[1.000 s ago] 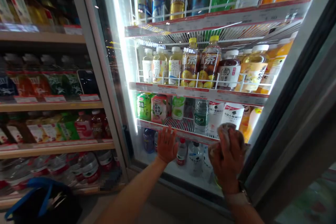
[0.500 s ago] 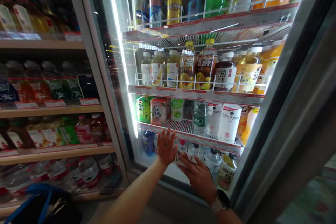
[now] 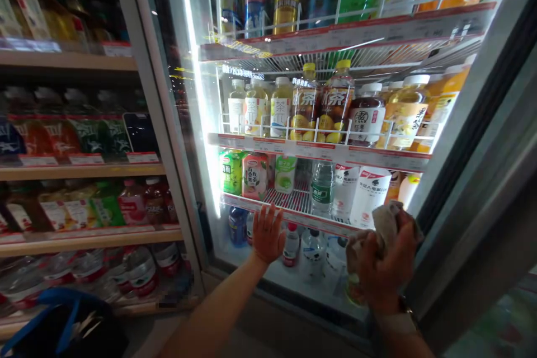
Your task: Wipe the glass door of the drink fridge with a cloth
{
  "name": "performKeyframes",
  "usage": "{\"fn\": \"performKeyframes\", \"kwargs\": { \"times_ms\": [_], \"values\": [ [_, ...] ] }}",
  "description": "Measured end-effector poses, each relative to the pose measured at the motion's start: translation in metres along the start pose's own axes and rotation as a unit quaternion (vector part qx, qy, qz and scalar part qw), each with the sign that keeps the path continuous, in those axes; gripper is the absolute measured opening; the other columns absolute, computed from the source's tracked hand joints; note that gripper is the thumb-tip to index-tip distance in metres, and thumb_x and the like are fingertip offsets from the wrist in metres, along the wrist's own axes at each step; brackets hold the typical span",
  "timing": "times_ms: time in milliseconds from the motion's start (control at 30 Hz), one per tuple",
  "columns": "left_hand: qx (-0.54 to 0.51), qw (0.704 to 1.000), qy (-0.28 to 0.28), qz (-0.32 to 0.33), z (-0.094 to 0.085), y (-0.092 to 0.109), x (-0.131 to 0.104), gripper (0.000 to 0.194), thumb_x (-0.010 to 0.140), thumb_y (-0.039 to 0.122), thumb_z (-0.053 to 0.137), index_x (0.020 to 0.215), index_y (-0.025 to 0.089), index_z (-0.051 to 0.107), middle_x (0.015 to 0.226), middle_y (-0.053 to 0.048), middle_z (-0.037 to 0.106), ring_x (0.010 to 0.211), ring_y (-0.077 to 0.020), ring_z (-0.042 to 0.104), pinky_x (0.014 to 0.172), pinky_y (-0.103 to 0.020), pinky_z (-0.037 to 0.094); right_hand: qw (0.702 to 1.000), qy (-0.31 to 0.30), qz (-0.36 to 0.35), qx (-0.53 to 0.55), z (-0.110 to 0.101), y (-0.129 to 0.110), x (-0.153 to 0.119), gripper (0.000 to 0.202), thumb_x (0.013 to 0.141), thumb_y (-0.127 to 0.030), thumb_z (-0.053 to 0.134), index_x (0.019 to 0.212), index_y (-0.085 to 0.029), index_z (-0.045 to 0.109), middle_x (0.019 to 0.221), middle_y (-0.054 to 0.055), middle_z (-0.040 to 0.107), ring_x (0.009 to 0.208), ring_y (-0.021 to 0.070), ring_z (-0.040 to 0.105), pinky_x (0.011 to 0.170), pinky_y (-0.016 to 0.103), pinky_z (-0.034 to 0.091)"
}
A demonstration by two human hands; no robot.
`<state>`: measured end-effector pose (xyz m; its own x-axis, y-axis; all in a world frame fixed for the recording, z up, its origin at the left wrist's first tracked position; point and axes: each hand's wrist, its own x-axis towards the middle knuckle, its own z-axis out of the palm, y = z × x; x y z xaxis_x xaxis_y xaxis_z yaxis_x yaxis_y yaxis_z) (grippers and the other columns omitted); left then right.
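Observation:
A glass-fronted drinks cooler fills the middle, its shelves holding cans and bottles. My left hand [image 3: 267, 235] lies flat with fingers spread against the glass, in front of the lower shelf edge [image 3: 293, 214]. Farther right, my right hand [image 3: 384, 268] grips a crumpled greyish cloth [image 3: 388, 224], which bulges out above and beside the fingers. That hand is near the lower right of the glass, in front of white-labelled bottles [image 3: 370, 196]. A watch strap shows at my right wrist, partly hidden.
Wooden shelves [image 3: 84, 170] with rows of bottles stand at the left. A dark phone-like object [image 3: 140, 133] sits on one of them. At the bottom left is a black bag with a blue edge [image 3: 69, 313]. The cooler's dark frame [image 3: 474, 117] runs down the right.
My right hand has moved right and slightly up, away from my left hand, with the cloth now bunched in it. My left hand has stayed nearly in place.

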<state>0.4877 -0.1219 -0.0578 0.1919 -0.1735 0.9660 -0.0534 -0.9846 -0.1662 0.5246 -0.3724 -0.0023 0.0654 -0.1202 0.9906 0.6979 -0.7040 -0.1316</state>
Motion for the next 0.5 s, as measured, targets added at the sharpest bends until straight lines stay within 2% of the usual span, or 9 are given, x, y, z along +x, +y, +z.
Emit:
{"fn": "performKeyframes", "kwargs": {
  "times_ms": [67,133,233,367,500],
  "values": [
    [0.004,1.000,0.000,-0.001,0.000,0.000,0.000,0.061,0.095,0.027,0.038,0.153,0.015,0.024,0.158,-0.012,0.027,0.149,-0.0277,0.016,0.121,-0.047,0.020,1.000,-0.006,0.003,-0.003,0.002,-0.005,-0.004,0.071,0.090,-0.021,0.060,0.152,-0.012,0.027,0.149,0.022,0.041,0.138,0.0360,0.041,0.108,0.058,0.040],
    [0.011,1.000,0.000,-0.002,0.000,0.001,-0.001,0.061,0.095,0.028,0.038,0.153,0.015,0.023,0.158,-0.012,0.028,0.149,-0.0277,0.017,0.120,-0.048,0.021,0.999,-0.026,-0.032,0.004,0.006,-0.013,-0.014,0.071,0.089,-0.021,0.061,0.152,-0.014,0.029,0.149,0.020,0.042,0.138,0.0342,0.041,0.109,0.055,0.040],
    [0.018,1.000,-0.004,-0.005,0.001,0.001,-0.001,0.061,0.095,0.028,0.038,0.153,0.016,0.024,0.156,-0.012,0.032,0.148,-0.0272,0.019,0.120,-0.048,0.020,0.989,-0.106,-0.100,0.022,0.010,-0.028,-0.039,0.062,0.091,-0.013,0.055,0.150,-0.018,0.035,0.140,0.014,0.055,0.135,0.0261,0.047,0.112,0.046,0.038],
    [0.021,1.000,-0.007,-0.004,0.000,0.001,-0.002,0.062,0.095,0.028,0.038,0.153,0.016,0.023,0.156,-0.012,0.032,0.148,-0.0268,0.021,0.121,-0.048,0.020,0.945,-0.231,-0.214,0.087,0.015,-0.045,-0.082,0.057,0.091,0.000,0.037,0.142,-0.024,0.048,0.132,0.003,0.063,0.124,0.0125,0.057,0.116,0.032,0.032],
    [0.013,1.000,-0.006,-0.001,-0.001,0.001,0.001,0.061,0.096,0.028,0.036,0.153,0.015,0.022,0.158,-0.011,0.028,0.149,-0.0272,0.017,0.120,-0.047,0.021,0.897,-0.295,-0.294,0.149,0.020,-0.051,-0.117,0.055,0.093,-0.002,0.035,0.138,-0.028,0.052,0.136,-0.002,0.060,0.117,0.0076,0.059,0.112,0.027,0.036]
  ]
}}
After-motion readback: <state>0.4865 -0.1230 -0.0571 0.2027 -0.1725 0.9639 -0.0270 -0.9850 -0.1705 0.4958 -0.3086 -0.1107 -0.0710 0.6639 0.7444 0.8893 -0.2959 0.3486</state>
